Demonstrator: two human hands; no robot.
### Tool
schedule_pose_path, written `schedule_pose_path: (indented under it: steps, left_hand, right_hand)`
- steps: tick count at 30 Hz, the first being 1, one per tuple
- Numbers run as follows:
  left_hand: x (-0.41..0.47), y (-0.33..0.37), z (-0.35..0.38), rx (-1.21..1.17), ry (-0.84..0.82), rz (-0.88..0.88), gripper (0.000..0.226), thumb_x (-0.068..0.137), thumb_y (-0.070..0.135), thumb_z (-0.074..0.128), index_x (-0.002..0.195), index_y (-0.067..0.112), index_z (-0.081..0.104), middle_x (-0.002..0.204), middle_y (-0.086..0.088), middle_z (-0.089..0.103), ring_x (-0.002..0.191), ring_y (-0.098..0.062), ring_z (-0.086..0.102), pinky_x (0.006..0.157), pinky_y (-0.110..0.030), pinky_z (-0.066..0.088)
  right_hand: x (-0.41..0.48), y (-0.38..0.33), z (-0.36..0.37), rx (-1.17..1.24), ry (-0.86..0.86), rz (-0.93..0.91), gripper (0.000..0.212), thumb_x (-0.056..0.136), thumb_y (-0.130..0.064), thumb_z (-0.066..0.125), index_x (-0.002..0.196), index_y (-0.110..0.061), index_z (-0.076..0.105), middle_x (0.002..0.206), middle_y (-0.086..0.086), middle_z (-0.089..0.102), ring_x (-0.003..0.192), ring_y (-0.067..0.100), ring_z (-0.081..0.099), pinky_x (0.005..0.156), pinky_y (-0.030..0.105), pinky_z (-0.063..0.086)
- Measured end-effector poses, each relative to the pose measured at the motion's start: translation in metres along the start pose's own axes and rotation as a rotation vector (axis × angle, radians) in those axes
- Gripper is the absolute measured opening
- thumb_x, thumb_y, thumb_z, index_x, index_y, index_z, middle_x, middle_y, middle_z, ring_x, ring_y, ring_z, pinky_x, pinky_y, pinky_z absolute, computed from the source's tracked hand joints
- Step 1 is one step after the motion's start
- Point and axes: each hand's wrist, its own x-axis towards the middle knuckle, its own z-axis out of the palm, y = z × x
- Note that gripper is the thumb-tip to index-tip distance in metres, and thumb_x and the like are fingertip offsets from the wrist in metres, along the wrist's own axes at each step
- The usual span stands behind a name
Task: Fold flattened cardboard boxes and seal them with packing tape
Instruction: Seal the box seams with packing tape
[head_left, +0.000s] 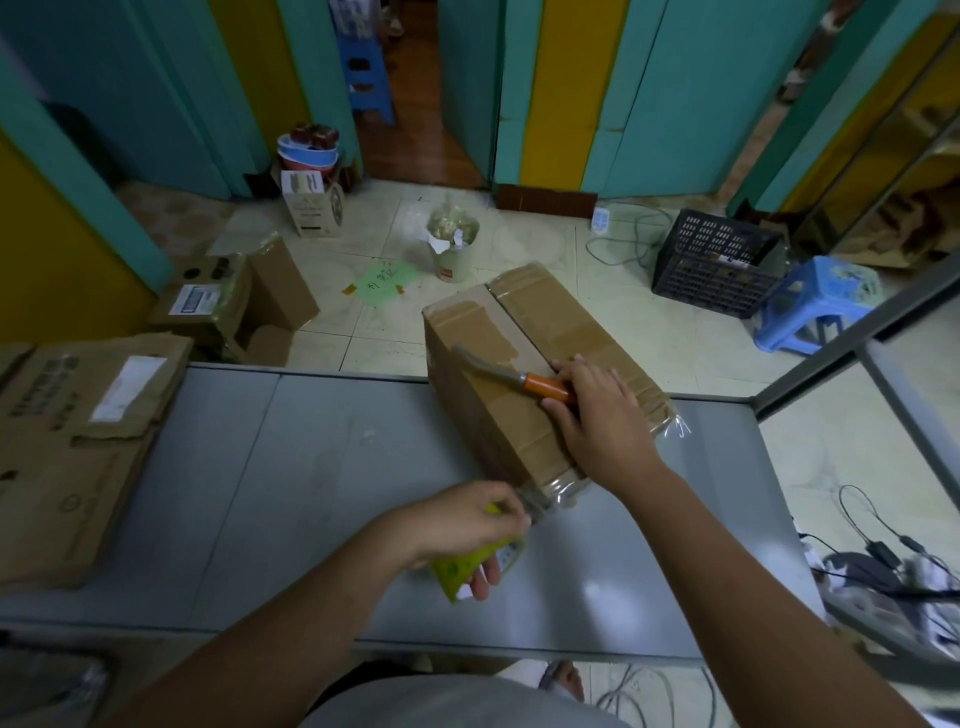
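Holding a green tape roll, the left hand curls its fingers round it; clear tape runs from them to the box just beyond. The right hand grasps an orange knife with its fingers, over the box top. Box stands on the bench.

A folded brown cardboard box lies at centre right of the frame on the grey table, its far end past the table's far edge. Its top flaps are shut, with a lengthwise seam and patches of old brown tape. An orange-handled knife lies across the top, held by the right hand. Clear tape wraps the near end, wrinkled at the corner. A strip runs down to the yellow-green tape roll, gripped by the left hand at lower centre. Flattened cardboard boxes lie stacked at the left edge.
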Motion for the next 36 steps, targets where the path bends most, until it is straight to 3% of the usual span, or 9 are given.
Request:
schedule_pose_path:
  steps: [6, 9, 12, 16, 19, 22, 26, 32, 36]
  left_hand:
    - [-0.007, -0.007, 0.009, -0.018, 0.180, 0.266, 0.033, 0.103, 0.023, 0.069, 0.120, 0.022, 0.041, 0.086, -0.011, 0.060, 0.053, -0.027, 0.064, 0.043, -0.032, 0.052]
    - [-0.010, -0.011, 0.010, 0.019, 0.306, 0.362, 0.062, 0.096, 0.023, 0.077, 0.137, 0.042, 0.035, 0.083, -0.005, 0.070, 0.060, -0.026, 0.067, 0.057, -0.041, 0.060]
    - [-0.011, -0.014, 0.012, 0.052, 0.322, 0.426, 0.086, 0.096, 0.024, 0.077, 0.152, 0.063, 0.025, 0.078, 0.005, 0.074, 0.070, -0.013, 0.069, 0.076, -0.031, 0.059]
    - [-0.010, -0.009, 0.013, 0.005, 0.254, 0.439, 0.078, 0.100, 0.020, 0.071, 0.154, 0.063, 0.033, 0.082, 0.009, 0.077, 0.070, -0.008, 0.067, 0.077, -0.028, 0.057]
    - [-0.011, -0.011, 0.013, -0.018, 0.263, 0.424, 0.080, 0.098, 0.021, 0.073, 0.149, 0.068, 0.035, 0.082, -0.008, 0.078, 0.074, -0.019, 0.069, 0.084, -0.036, 0.061]
    - [-0.015, -0.010, 0.012, -0.078, 0.225, 0.402, 0.080, 0.098, 0.016, 0.073, 0.149, 0.068, 0.037, 0.082, -0.026, 0.071, 0.059, -0.015, 0.060, 0.066, -0.028, 0.060]
    - [-0.021, -0.004, 0.011, -0.084, 0.236, 0.399, 0.079, 0.099, 0.010, 0.071, 0.153, 0.058, 0.039, 0.070, 0.013, 0.074, 0.049, -0.007, 0.054, 0.056, -0.020, 0.050]
    - [-0.022, 0.000, 0.011, -0.067, 0.222, 0.357, 0.082, 0.101, 0.012, 0.068, 0.153, 0.063, 0.033, 0.072, -0.009, 0.075, 0.046, -0.009, 0.058, 0.053, -0.029, 0.050]
    - [-0.023, 0.002, 0.010, -0.057, 0.209, 0.344, 0.082, 0.101, 0.012, 0.067, 0.154, 0.063, 0.032, 0.076, -0.013, 0.076, 0.047, -0.008, 0.059, 0.055, -0.027, 0.050]
  right_hand:
    - [0.003, 0.002, -0.002, 0.026, -0.010, 0.015, 0.044, 0.102, -0.045, 0.055, 0.140, -0.022, 0.054, 0.141, -0.001, 0.059, 0.147, 0.018, 0.040, 0.125, 0.043, 0.021]
    - [0.004, 0.004, -0.002, 0.052, 0.006, 0.012, 0.041, 0.103, -0.043, 0.057, 0.138, -0.021, 0.055, 0.140, -0.001, 0.060, 0.146, 0.018, 0.042, 0.125, 0.044, 0.022]
    - [0.005, 0.004, -0.001, 0.058, 0.018, 0.014, 0.040, 0.103, -0.044, 0.056, 0.137, -0.023, 0.056, 0.138, -0.002, 0.062, 0.145, 0.018, 0.042, 0.125, 0.045, 0.022]
    - [0.002, 0.001, -0.007, 0.171, 0.003, 0.041, 0.035, 0.104, -0.039, 0.058, 0.133, -0.021, 0.060, 0.134, -0.001, 0.063, 0.135, 0.020, 0.050, 0.119, 0.051, 0.033]
    - [-0.008, -0.010, -0.032, 0.346, 0.074, 0.101, 0.020, 0.104, -0.039, 0.057, 0.116, -0.023, 0.064, 0.105, 0.000, 0.067, 0.095, 0.020, 0.060, 0.086, 0.044, 0.050]
    - [-0.045, -0.025, -0.081, 0.340, 0.147, 0.082, 0.008, 0.104, -0.038, 0.058, 0.104, -0.031, 0.064, 0.079, -0.006, 0.068, 0.071, 0.014, 0.062, 0.063, 0.034, 0.047]
    - [-0.124, -0.039, -0.137, 0.263, -0.060, 0.093, 0.008, 0.095, -0.046, 0.060, 0.096, -0.040, 0.066, 0.060, -0.002, 0.061, 0.046, 0.014, 0.055, 0.044, 0.023, 0.039]
    - [-0.164, -0.050, -0.118, 0.141, -0.177, 0.159, 0.009, 0.096, -0.045, 0.058, 0.099, -0.041, 0.066, 0.056, -0.006, 0.059, 0.047, 0.013, 0.055, 0.044, 0.022, 0.035]
    - [-0.159, -0.058, -0.103, 0.091, -0.186, 0.157, 0.034, 0.094, -0.061, 0.044, 0.108, -0.040, 0.067, 0.061, -0.014, 0.060, 0.049, 0.014, 0.054, 0.046, 0.031, 0.041]
